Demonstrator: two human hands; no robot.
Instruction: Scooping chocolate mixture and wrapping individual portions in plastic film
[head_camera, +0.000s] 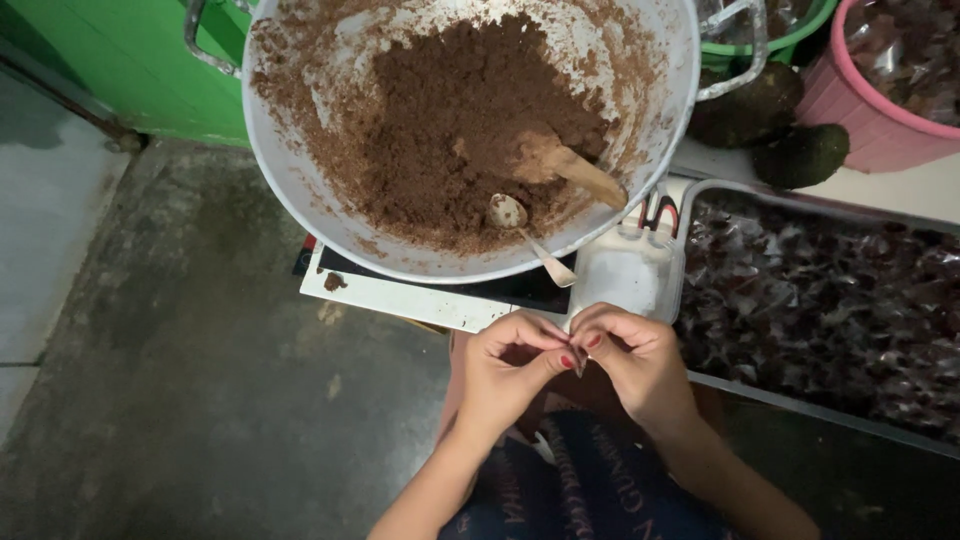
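Note:
My left hand (510, 365) and my right hand (632, 358) meet fingertip to fingertip above my lap, just below the white cooktop (400, 295). The fingers of both are pinched together on something small between them; I cannot tell what it is. Above them stands a big white pan (300, 190) full of brown paste (455, 130). A metal spoon (525, 235) and a wooden spatula (565, 165) rest in the paste, handles toward me.
A clear plastic box (628, 280) sits beside the cooktop. At the right a wide tray (820, 410) holds several dark wrapped pieces. A pink basket (860, 120), dark green fruits (800, 152) and a green tub (120, 60) stand behind. Grey concrete floor (180, 380) lies left.

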